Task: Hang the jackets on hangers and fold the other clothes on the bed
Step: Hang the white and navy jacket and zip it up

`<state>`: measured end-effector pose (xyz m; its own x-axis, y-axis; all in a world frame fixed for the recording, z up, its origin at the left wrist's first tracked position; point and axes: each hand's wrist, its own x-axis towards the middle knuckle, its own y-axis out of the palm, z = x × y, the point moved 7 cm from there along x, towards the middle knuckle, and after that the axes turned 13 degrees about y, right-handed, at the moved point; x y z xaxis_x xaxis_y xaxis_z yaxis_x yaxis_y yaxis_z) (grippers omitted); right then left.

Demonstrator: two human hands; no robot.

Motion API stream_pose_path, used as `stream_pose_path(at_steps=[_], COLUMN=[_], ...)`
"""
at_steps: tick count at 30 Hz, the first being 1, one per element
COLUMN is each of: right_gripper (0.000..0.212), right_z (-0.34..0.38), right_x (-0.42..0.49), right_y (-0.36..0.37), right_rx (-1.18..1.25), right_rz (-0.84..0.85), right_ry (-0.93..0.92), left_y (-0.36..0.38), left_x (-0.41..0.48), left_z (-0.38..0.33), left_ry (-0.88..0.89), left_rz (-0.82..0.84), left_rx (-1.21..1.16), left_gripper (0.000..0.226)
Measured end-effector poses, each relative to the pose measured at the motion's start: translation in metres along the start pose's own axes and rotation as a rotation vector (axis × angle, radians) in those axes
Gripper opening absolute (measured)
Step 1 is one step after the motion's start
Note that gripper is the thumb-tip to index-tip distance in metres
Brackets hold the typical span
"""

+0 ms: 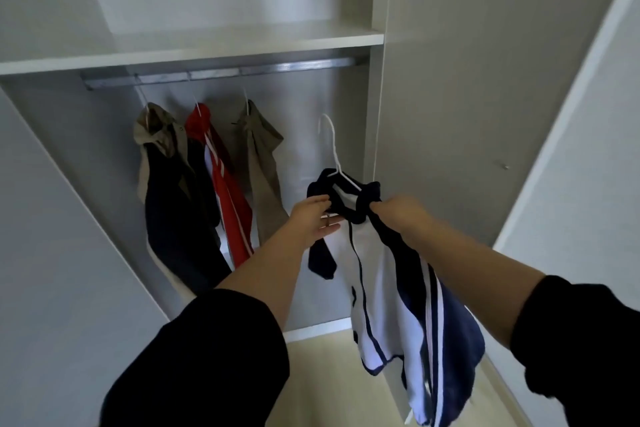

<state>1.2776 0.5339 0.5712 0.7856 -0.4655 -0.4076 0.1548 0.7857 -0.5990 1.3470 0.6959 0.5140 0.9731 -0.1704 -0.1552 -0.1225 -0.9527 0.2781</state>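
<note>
An open wardrobe (pixel 433 80) fills most of the view, with its pale door (pixel 571 166) standing open at the right and a light floor (pixel 322 374) below. A white shelf (pixel 194 45) crosses the wardrobe, and a metal rail (pixel 221 73) runs just under it.

Three garments hang from the rail on thin hangers. From left to right they are a khaki and dark jacket (pixel 173 201), a red jacket (pixel 225 184) with white stripes, and a beige jacket (pixel 259 166). The first two touch each other, and the beige one hangs just beside the red one.

The navy and white jacket (pixel 391 288) is in the air in front of the wardrobe, to the right of the hung garments and lower than the rail. It is on a white hanger (pixel 332 146), whose hook points up and is not on the rail.

The left hand (pixel 313 218) holds the left side of the collar, with the thumb on top and the other fingers almost straight below the cloth. The right hand (pixel 398 210) grips the right side of the collar, and its fingers are curled into the dark cloth, so they are mostly hidden. Both arms wear black sleeves pushed up to the elbows.
</note>
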Motion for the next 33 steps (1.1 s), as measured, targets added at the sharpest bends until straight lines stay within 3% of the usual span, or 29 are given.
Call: stream_pose_path(at_steps=[5,11,15,24,26,29,33], right_gripper=[0.043,0.028,0.020,0.026,0.030,0.030,0.028], right_z=[0.052,0.127,0.162,0.248,0.267,0.292,0.316], right_x=[0.049,0.104,0.140,0.203,0.213,0.230,0.253], right_y=[0.037,0.066,0.076,0.102,0.107,0.117,0.124], right_rx=[0.202,0.322,0.336,0.316,0.347,0.357,0.333], right_rz=[-0.021,-0.094,-0.153,-0.156,-0.152,-0.145,-0.156], right_ry=[0.059,0.070,0.026,-0.077,-0.106,-0.150,-0.196], left_y=[-0.027,-0.053,-0.074,-0.110,-0.113,-0.122,-0.150], left_x=[0.079,0.175,0.225,0.296,0.310,0.333,0.365], left_z=[-0.018,-0.058,-0.079,-0.158,-0.176,-0.207,-0.248], left_ry=[-0.009,0.079,0.147,0.390,0.550,0.797,0.838], left_rz=[0.024,0.104,0.137,0.209,0.160,0.037,-0.199], left_rx=[0.063,0.216,0.296,0.525,0.678,1.143,1.600], left_gripper=[0.017,0.009,0.015,0.021,0.025,0.048,0.082])
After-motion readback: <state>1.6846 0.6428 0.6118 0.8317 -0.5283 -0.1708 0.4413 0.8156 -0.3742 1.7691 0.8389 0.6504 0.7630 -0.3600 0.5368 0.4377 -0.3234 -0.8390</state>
